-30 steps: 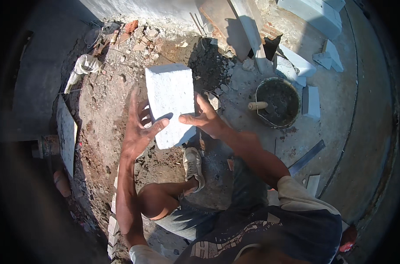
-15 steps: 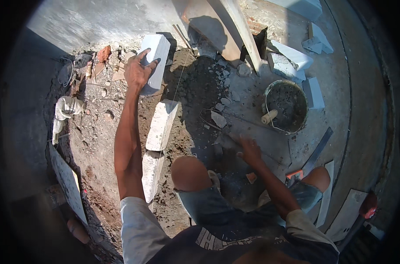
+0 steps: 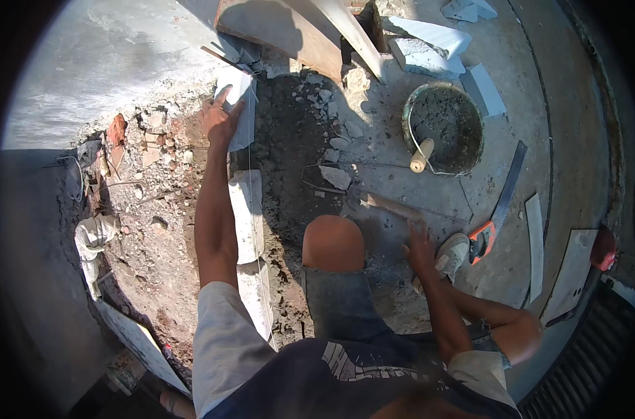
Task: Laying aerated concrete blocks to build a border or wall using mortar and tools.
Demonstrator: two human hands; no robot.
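Observation:
My left hand (image 3: 220,123) rests with spread fingers on a white masonry block (image 3: 245,124) at the far end of a low row. Two more white blocks (image 3: 246,213) continue the row toward me, and a thin string (image 3: 249,157) runs along them. My right hand (image 3: 421,250) is low over the floor with its fingers apart, holding nothing I can see. Just beyond its fingertips lies a hammer (image 3: 390,205) with a wooden handle; whether they touch, I cannot tell. Wet grey mortar or soil (image 3: 284,126) lies right of the row.
A bucket of mortar (image 3: 444,129) with a wire handle stands at right. Near my shoe lies an orange-handled handsaw (image 3: 502,192). Cut white blocks (image 3: 429,56) and leaning boards (image 3: 286,31) are at the back. Rubble (image 3: 157,140) covers the left, below a grey wall (image 3: 122,63).
My view has shifted and turned. My right hand has come nearer the hammer handle's end, and my right knee has swung outward. The left hand stays on the far block.

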